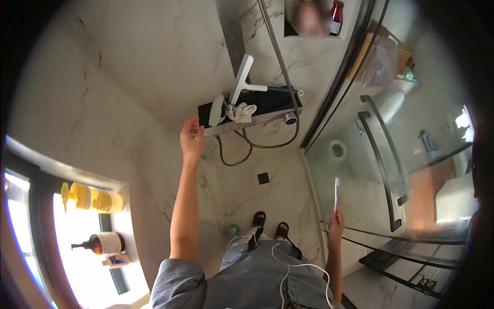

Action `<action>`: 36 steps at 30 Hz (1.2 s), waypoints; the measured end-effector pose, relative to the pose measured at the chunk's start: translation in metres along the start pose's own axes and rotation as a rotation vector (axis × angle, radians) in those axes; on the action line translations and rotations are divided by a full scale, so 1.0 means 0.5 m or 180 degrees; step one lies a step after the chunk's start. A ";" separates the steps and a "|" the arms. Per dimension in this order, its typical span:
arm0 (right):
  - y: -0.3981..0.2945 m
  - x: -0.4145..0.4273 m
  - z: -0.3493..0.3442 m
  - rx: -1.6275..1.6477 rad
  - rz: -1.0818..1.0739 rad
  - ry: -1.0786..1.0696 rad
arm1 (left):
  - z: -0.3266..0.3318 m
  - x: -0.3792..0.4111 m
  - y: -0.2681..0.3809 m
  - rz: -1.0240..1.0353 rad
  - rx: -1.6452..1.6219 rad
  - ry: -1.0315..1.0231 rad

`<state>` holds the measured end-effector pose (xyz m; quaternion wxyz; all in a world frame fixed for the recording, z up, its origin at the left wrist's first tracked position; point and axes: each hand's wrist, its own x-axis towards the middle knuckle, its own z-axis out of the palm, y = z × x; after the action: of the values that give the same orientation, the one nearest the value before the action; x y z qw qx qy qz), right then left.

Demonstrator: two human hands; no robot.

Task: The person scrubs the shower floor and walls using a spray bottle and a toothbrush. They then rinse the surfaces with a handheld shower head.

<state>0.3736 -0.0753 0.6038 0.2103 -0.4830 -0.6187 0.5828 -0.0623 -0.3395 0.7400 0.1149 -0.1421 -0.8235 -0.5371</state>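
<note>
My left hand (192, 136) is at the left end of the black-topped shower shelf (270, 101), its fingers curled beside the edge; whether it touches the shelf or holds something small, I cannot tell. On the shelf, a pale green oblong item (217, 111) stands beside a crumpled checked cloth (242, 112). A white squeegee (242, 82) with a dark green handle lies behind them. My right hand (336, 224), low at the right, holds a white toothbrush (337, 193) upright, its bristled head away from me.
A metal shower hose (278, 58) crosses the shelf and loops below it. Glass door panels with a dark handle (376, 162) stand at the right. Yellow pump bottles (92, 197) and a brown pump bottle (103, 243) are on the left window ledge. A drain (263, 178) is in the floor.
</note>
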 end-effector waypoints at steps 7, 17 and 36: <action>-0.057 0.058 0.077 -0.0041 -0.0462 -0.0087 | 0.038 0.091 0.148 0.0439 -0.0645 -0.0294; -0.137 -0.039 0.080 0.1286 0.0214 0.0104 | 0.169 0.364 0.522 0.1763 -0.0438 0.0384; -0.067 -0.092 -0.003 0.1311 0.0226 0.0159 | 0.132 0.493 0.729 0.2500 0.0577 0.0161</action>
<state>0.3835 -0.1083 0.6491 0.2992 -0.4657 -0.4636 0.6919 -0.1644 -0.1124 1.1088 0.3436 -0.4221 -0.7474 -0.3809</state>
